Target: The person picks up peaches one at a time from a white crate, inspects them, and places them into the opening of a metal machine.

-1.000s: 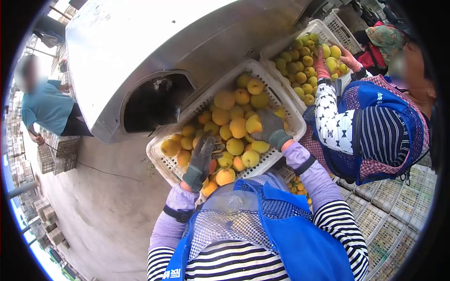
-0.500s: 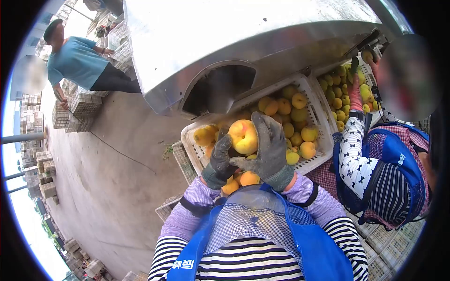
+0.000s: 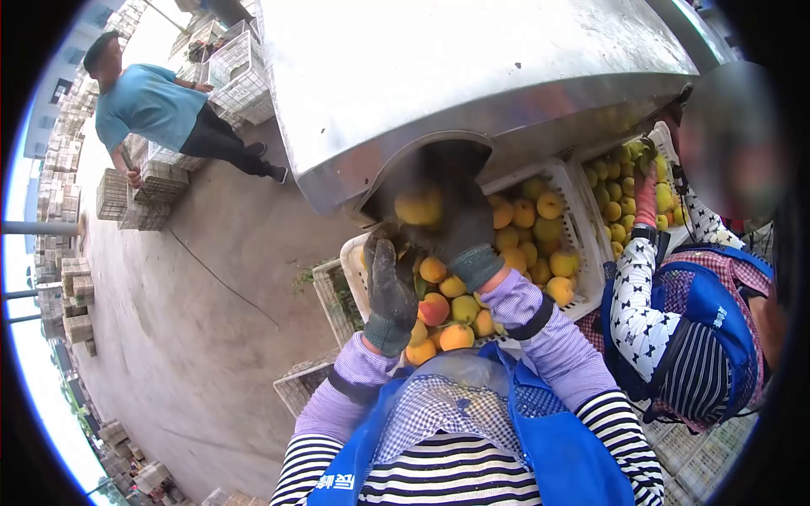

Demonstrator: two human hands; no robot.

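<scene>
Head view: right hand [image 3: 460,228] grasps peach [image 3: 419,205] at machine opening [image 3: 439,164]; left hand [image 3: 390,291] released, over still-full crate [image 3: 582,219].

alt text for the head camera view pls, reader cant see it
A gloved right hand lifts a yellow peach toward a dark opening in a metal machine, above a white crate of peaches. The gloved left hand rests at the crate's near edge; a co-worker stands alongside.
</scene>
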